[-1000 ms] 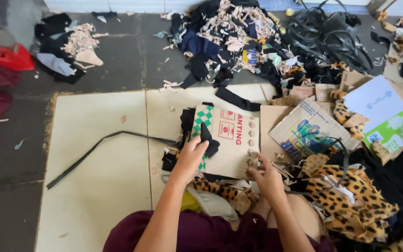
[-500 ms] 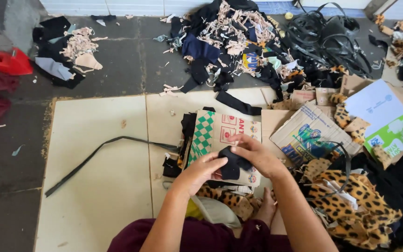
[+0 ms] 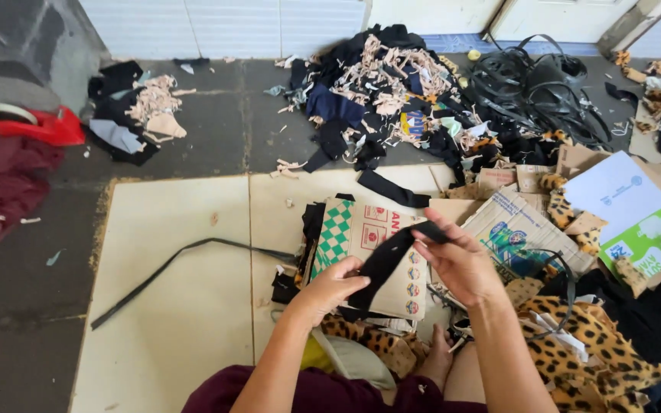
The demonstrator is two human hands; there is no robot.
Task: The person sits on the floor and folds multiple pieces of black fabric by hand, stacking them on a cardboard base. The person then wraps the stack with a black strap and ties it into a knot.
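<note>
1. Across the floor behind, a scrap heap [image 3: 392,84] of black and tan offcuts spreads wide
2. Nearer, a printed cardboard sheet [image 3: 376,252] lies flat on pale board
3. Above it, a black fabric strip [image 3: 388,260] stretches between both hands; it looks light and limp, best gripped at its ends
4. Left hand [image 3: 330,287] pinches its lower end, right hand [image 3: 460,260] its upper

The black strip [image 3: 386,258] pinched between the left hand [image 3: 336,284] and right hand [image 3: 460,260] looks like matt woven cloth. Under it lies a printed cardboard piece [image 3: 376,245], dull and slightly creased. The pale boards [image 3: 185,306] on the floor seem smooth (plywood or fibreboard, hard to tell). The leopard-print fabric [image 3: 583,344] looks soft and plush.
</note>
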